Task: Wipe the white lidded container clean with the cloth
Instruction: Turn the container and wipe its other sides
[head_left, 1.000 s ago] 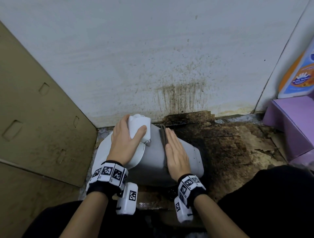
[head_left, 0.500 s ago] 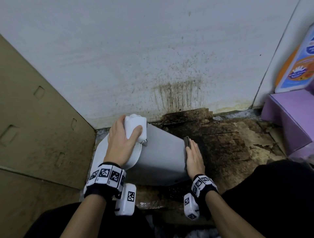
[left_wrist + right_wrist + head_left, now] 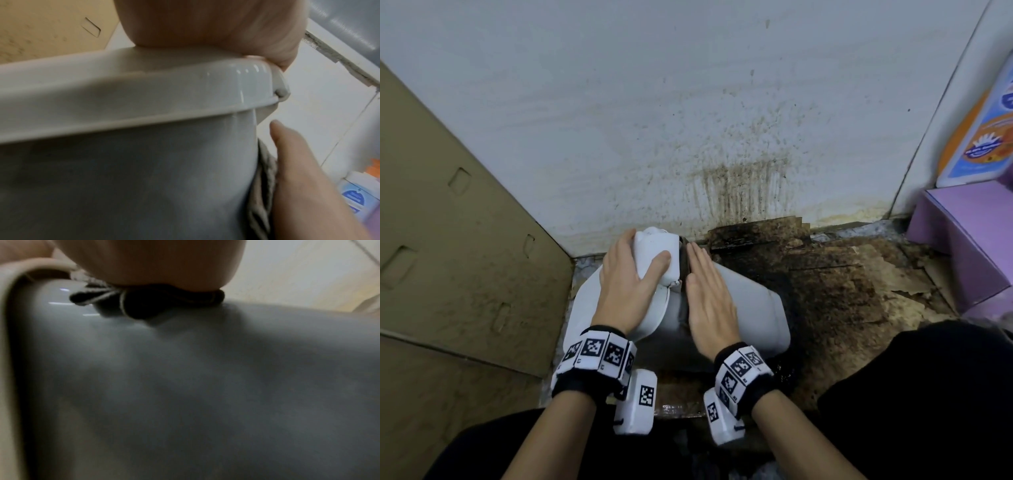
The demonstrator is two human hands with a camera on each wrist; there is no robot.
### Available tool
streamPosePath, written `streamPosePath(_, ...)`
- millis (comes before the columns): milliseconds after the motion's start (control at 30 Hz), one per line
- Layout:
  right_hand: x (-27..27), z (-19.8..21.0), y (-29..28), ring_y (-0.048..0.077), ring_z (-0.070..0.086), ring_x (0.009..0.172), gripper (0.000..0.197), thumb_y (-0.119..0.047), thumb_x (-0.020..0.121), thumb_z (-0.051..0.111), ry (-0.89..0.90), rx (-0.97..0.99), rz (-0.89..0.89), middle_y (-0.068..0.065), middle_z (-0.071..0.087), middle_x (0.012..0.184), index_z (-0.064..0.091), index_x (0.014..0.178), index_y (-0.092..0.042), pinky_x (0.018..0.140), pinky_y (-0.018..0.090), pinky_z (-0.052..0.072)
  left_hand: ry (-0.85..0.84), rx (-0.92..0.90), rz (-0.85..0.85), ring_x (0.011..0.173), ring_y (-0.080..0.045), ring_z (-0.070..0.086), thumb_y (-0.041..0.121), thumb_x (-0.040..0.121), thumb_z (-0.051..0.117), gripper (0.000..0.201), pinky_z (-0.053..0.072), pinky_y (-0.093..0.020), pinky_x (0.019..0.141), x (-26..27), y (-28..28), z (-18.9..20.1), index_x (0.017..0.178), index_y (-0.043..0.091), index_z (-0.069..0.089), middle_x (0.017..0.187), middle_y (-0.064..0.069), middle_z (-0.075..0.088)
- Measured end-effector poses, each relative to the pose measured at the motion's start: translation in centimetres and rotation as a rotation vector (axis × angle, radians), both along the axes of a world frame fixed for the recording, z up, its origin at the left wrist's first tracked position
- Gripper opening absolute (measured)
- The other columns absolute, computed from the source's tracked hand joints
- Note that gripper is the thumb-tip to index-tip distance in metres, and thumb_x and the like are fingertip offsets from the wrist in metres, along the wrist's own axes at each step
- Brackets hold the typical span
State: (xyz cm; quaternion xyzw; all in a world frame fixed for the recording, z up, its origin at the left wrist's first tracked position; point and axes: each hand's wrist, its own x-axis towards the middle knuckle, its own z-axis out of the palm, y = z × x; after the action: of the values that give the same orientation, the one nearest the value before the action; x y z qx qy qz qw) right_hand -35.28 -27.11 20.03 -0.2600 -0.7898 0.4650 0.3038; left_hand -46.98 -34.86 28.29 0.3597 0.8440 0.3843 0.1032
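The white lidded container (image 3: 750, 318) lies tipped on its side on the stained floor (image 3: 859, 294) against the spattered wall (image 3: 688, 120), its lid end to the left. Because it rests on a curved side, a hard push could roll or slide it into the dark grime beside it and dirty what has been wiped. The left hand (image 3: 630, 291) steadies it, fingers and thumb curled round the white knob-like part at the lid; if that hold slackens, the body may turn under the stroke. The right hand (image 3: 709, 301) lies flat with fingers straight, pressing the cloth (image 3: 683, 260) onto the body just beside the lid; the bunched cloth could slip out from under the palm. Compared with 0.5 s ago, the right hand has travelled from the far right end of the body back to the lid end.
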Motion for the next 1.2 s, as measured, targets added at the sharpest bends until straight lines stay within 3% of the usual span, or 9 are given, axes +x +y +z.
streamPosePath(100, 0.7, -2.0, 1.6, -0.006, 0.006, 0.152, 0.058, -0.045, 0.106, 0.013, -0.041, -0.01, 0.003, -0.02, 0.013, 0.165, 0.02, 0.16, -0.027, 0.124, 0.019, 0.005, 0.001, 0.018, 0.005, 0.142, -0.019, 0.029, 0.073, 0.075, 0.039, 0.094, 0.023, -0.039, 0.117, -0.2, -0.1, -0.1, 0.152, 0.02, 0.029, 0.153, 0.0, 0.035)
streamPosePath(200, 1.9, -4.5, 3.7, -0.005, 0.012, 0.151, 0.056, -0.043, 0.106, 0.018, -0.093, -0.124, -0.037, -0.022, 0.018, 0.162, 0.024, 0.159, -0.027, 0.125, 0.022, 0.009, -0.014, 0.028, 0.015, 0.141, -0.017, 0.03, 0.073, 0.075, 0.041, 0.092, 0.024, -0.038, 0.116, -0.5, -0.2, -0.1, 0.151, 0.022, 0.03, 0.152, 0.002, 0.036)
streamPosePath(333, 4.4, -7.6, 6.8, 0.01, 0.029, 0.148, 0.047, -0.031, 0.11, 0.025, -0.215, -0.271, -0.143, -0.006, 0.035, 0.159, 0.035, 0.154, -0.02, 0.121, 0.023, 0.016, -0.035, 0.036, 0.009, 0.139, -0.014, 0.03, 0.073, 0.074, 0.042, 0.091, 0.024, -0.034, 0.113, -0.4, -0.3, -0.1, 0.15, 0.024, 0.031, 0.15, 0.005, 0.037)
streamPosePath(500, 5.5, -10.1, 8.7, 0.013, 0.027, 0.148, 0.048, -0.034, 0.109, 0.026, -0.283, -0.391, -0.227, -0.002, 0.037, 0.158, 0.037, 0.153, -0.019, 0.124, 0.033, 0.016, -0.036, 0.036, 0.005, 0.139, -0.013, 0.03, 0.073, 0.075, 0.042, 0.09, 0.025, -0.037, 0.115, -0.1, -0.4, 0.0, 0.15, 0.024, 0.03, 0.151, 0.005, 0.036)
streamPosePath(700, 5.8, -10.9, 7.8, 0.014, 0.028, 0.149, 0.049, -0.037, 0.108, 0.028, -0.254, -0.386, -0.316, -0.002, 0.038, 0.159, 0.039, 0.153, -0.022, 0.125, 0.037, 0.016, -0.035, 0.029, -0.012, 0.14, -0.014, 0.032, 0.073, 0.075, 0.043, 0.089, 0.027, -0.044, 0.117, 0.0, -0.5, 0.1, 0.15, 0.026, 0.03, 0.152, 0.005, 0.037)
streamPosePath(800, 6.7, -10.8, 6.1, 0.012, 0.023, 0.151, 0.048, -0.037, 0.108, 0.03, -0.232, -0.391, -0.381, -0.006, 0.032, 0.163, 0.037, 0.155, -0.025, 0.125, 0.033, 0.014, -0.024, 0.029, -0.031, 0.139, -0.014, 0.034, 0.073, 0.076, 0.043, 0.089, 0.028, -0.045, 0.117, 0.0, -0.5, 0.2, 0.15, 0.025, 0.031, 0.152, 0.004, 0.038)
streamPosePath(933, 8.1, -11.5, 3.3, 0.009, 0.016, 0.153, 0.058, -0.045, 0.103, 0.026, -0.188, -0.359, -0.442, -0.009, 0.025, 0.165, 0.031, 0.158, -0.025, 0.125, 0.031, 0.011, -0.025, 0.034, -0.032, 0.139, -0.014, 0.034, 0.073, 0.075, 0.042, 0.09, 0.028, -0.043, 0.116, 0.0, -0.2, 0.4, 0.15, 0.024, 0.032, 0.152, 0.004, 0.038)
streamPosePath(1100, 8.1, -12.3, 1.7, 0.011, 0.02, 0.153, 0.075, -0.056, 0.092, 0.018, -0.128, -0.309, -0.518, -0.008, 0.028, 0.164, 0.033, 0.157, -0.021, 0.125, 0.033, 0.012, -0.039, 0.032, -0.044, 0.138, -0.013, 0.035, 0.073, 0.075, 0.043, 0.09, 0.03, -0.041, 0.114, -0.3, -0.5, 0.4, 0.15, 0.024, 0.032, 0.151, 0.004, 0.039)
streamPosePath(1200, 7.6, -12.0, 2.4, 0.013, 0.02, 0.153, 0.071, -0.051, 0.095, 0.02, -0.144, -0.344, -0.517, -0.005, 0.029, 0.164, 0.034, 0.156, -0.018, 0.125, 0.032, 0.011, -0.026, 0.029, -0.052, 0.138, -0.013, 0.034, 0.072, 0.075, 0.044, 0.089, 0.03, -0.04, 0.115, -0.2, -0.5, 0.4, 0.149, 0.024, 0.033, 0.15, 0.005, 0.039)
